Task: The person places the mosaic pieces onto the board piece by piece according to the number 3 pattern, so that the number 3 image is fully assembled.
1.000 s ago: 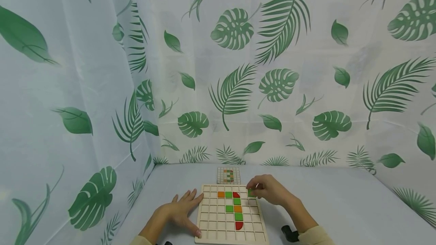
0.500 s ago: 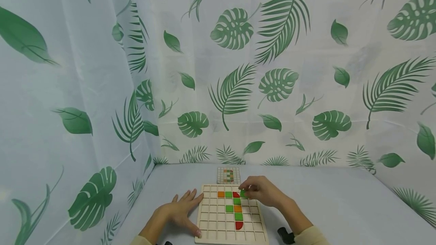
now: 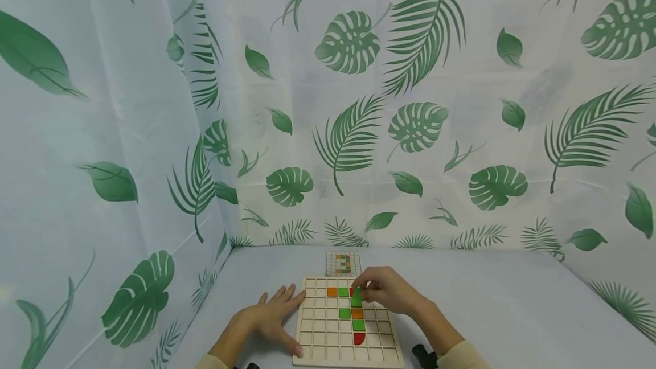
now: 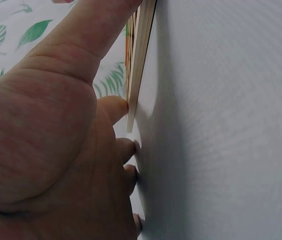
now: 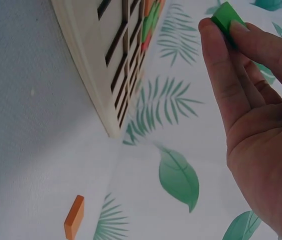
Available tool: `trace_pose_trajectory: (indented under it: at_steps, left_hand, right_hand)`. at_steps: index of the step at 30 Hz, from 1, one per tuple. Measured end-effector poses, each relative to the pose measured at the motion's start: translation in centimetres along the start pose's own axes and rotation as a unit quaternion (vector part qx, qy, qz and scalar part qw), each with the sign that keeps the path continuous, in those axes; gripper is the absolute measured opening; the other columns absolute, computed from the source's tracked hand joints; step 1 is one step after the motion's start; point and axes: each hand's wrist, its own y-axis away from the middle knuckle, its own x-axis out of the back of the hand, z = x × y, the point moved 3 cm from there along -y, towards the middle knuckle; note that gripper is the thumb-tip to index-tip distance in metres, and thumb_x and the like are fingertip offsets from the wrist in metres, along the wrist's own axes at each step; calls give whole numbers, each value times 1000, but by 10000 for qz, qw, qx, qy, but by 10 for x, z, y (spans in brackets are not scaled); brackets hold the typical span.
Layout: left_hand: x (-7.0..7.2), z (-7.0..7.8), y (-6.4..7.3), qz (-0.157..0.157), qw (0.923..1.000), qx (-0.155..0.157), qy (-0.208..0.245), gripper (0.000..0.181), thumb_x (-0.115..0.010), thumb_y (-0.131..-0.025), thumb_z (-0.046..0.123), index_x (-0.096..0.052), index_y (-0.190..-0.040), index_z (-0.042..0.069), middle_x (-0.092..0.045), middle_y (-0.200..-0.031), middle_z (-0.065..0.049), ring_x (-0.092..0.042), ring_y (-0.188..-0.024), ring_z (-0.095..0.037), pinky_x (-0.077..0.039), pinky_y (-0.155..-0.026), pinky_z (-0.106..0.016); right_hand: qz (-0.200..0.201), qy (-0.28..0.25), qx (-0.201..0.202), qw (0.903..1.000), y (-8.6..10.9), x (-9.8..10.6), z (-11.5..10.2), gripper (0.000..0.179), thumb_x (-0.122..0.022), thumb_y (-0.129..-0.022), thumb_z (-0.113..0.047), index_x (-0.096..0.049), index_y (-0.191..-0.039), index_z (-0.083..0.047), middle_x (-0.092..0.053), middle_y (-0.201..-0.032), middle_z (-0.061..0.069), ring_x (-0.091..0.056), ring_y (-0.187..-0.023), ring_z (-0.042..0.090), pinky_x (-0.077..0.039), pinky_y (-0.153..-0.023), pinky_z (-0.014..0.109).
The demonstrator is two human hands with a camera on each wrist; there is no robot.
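A wooden grid board lies on the table, holding several orange, green and red tiles. My left hand lies along its left side with fingers spread; the thumb tip is at the near left corner and the index fingertip at the left edge. In the left wrist view, that thumb reaches along the board's side. My right hand is above the upper part of the board, pinching a green tile between thumb and fingertips. From the head view, this tile overlaps the red rounded tile in the upper row.
Behind the board lies a small card printed with a coloured grid pattern. An orange block rests on the table in the right wrist view. A leaf-print curtain hangs at the back and left.
My right hand has moved left from the board's upper right edge over the coloured tiles, carrying the green tile. My left hand has stayed in place.
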Motion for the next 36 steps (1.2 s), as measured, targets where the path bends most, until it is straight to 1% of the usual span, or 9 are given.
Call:
trace_pose_trajectory:
  at_steps: [2,5,8,16,19,24,27,31,36]
  left_hand:
    - [0,0,0,-2,10000,5,5,124,-86,-68,71,-24,-167,28,-14,-175,-14,-10,-162,-39,-6,-124,-73]
    - [0,0,1,-5,10000,-11,20,124,-86,-68,70,-24,-167,28,-14,-175,-14,-10,-162,-40,-6,-124,-73]
    - [0,0,1,-9,10000,-39,27,124,-86,-69,70,-24,-167,27,-14,-175,-15,-10,-162,-40,-6,-124,-73]
    - [1,1,1,-1,10000,-36,-7,124,-86,-69,71,-24,-167,27,-14,-175,-15,-10,-162,-40,-7,-124,-73]
    - [2,1,1,8,10000,-27,17,124,-86,-69,70,-25,-167,27,-14,-175,-15,-10,-162,-40,-6,-124,-73]
    - [1,0,2,-2,10000,-61,53,124,-86,-69,70,-24,-167,26,-13,-175,-15,-9,-162,-40,-5,-124,-74]
    - [1,0,2,-5,10000,-65,70,124,-86,-69,70,-24,-167,26,-13,-175,-15,-8,-162,-40,-5,-124,-74]
    - [1,0,1,14,10000,-63,65,124,-86,-69,70,-24,-167,26,-13,-175,-15,-9,-162,-40,-5,-124,-74]
    - [2,1,2,15,10000,-59,64,124,-86,-69,70,-25,-167,25,-14,-175,-15,-9,-162,-41,-5,-124,-74]
  right_hand:
    - [0,43,-40,10000,-1,-2,-1,22,-70,-96,-1,-78,-113,-13,-75,-104,5,-76,-81,30,-63,-69,32]
    - [-21,135,-94,9999,-2,-4,-4,21,-71,-95,-1,-79,-111,-12,-76,-105,3,-76,-83,23,-61,-71,25]
    - [-63,169,-62,9998,-3,-7,-7,18,-72,-95,-1,-79,-110,-8,-77,-105,2,-75,-86,17,-60,-73,23]
    - [-164,39,27,9999,-5,-15,-14,17,-75,-94,-3,-79,-110,-7,-78,-107,6,-75,-88,14,-60,-74,22]
    - [-218,42,32,9997,-6,-17,-16,18,-74,-94,-2,-79,-109,-10,-78,-106,6,-73,-85,12,-60,-73,22]
    - [-289,111,-30,9995,-8,-20,-15,16,-73,-94,-1,-79,-108,-7,-78,-102,3,-69,-78,9,-59,-69,22]
    - [-339,187,31,9992,-9,-22,-14,14,-74,-94,-2,-79,-107,-6,-79,-101,2,-67,-76,6,-58,-68,22]
    - [-525,93,127,9985,-9,-24,-15,12,-74,-94,-2,-80,-104,-5,-79,-102,6,-68,-78,5,-59,-69,23]
    - [-765,-42,-23,9971,-8,-29,-15,13,-73,-94,-1,-81,-102,-8,-80,-100,5,-72,-79,7,-60,-71,23]
